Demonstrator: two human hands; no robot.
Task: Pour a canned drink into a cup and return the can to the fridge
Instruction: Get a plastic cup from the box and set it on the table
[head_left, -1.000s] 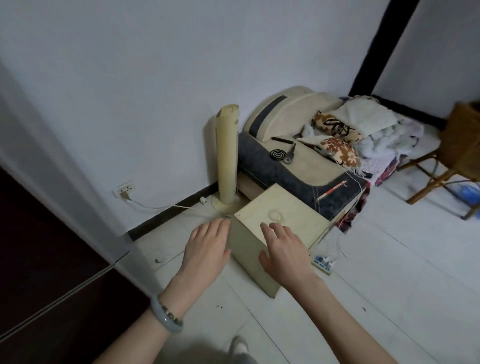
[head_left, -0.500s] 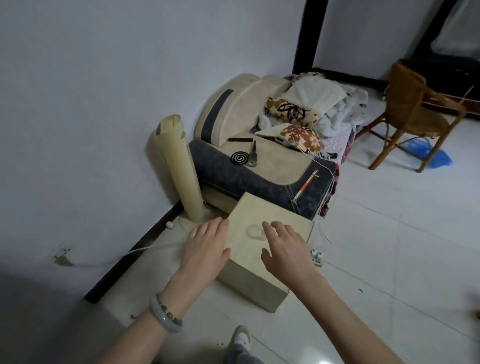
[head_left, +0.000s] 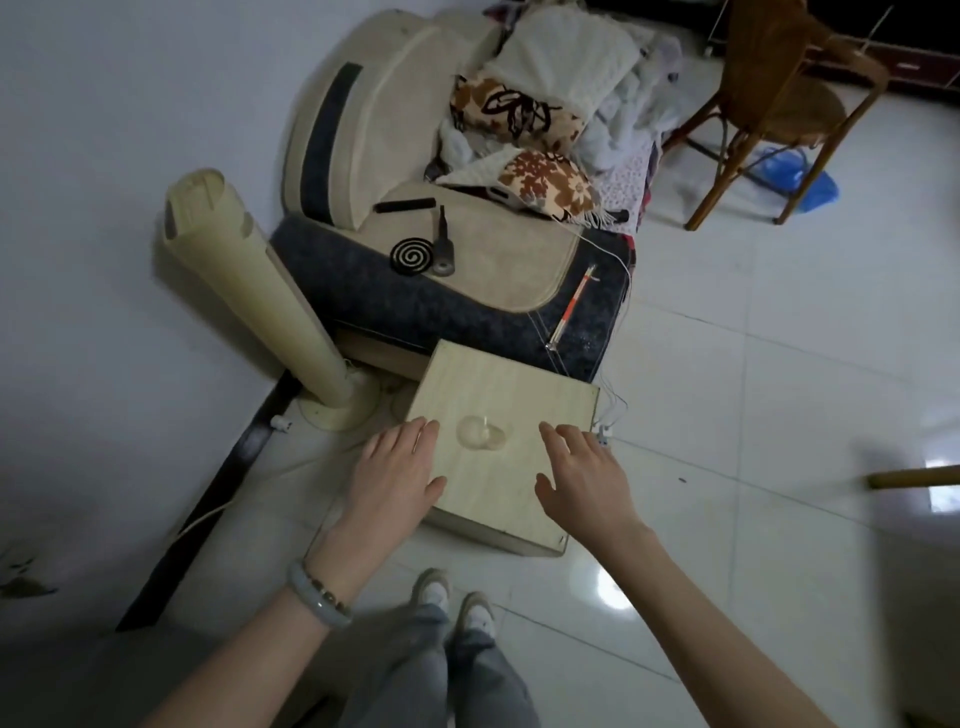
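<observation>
Now | left hand (head_left: 397, 475) loose-fingered, empty, at box (head_left: 519, 384) left edge | right hand (head_left: 582, 478) likewise, right edge | risk: clear cup (head_left: 480, 432) between them, careless reach topples it.

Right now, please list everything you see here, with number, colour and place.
Box: one, pale wood, floor, centre.
Cup: one, clear, on the box.
Fan: one, cream, left of the box.
Seat: one, beige and dark grey, behind the box.
Coil: one, black, on the seat.
Cushions: two, brown patterned, far end of the seat.
Chair: one, brown wood, upper right.
Bag: one, blue, under the chair.
Bracelet: one, pale grey, left wrist.
Left hand: one, open, at the box's left edge.
Right hand: one, open, over the box's right edge.
</observation>
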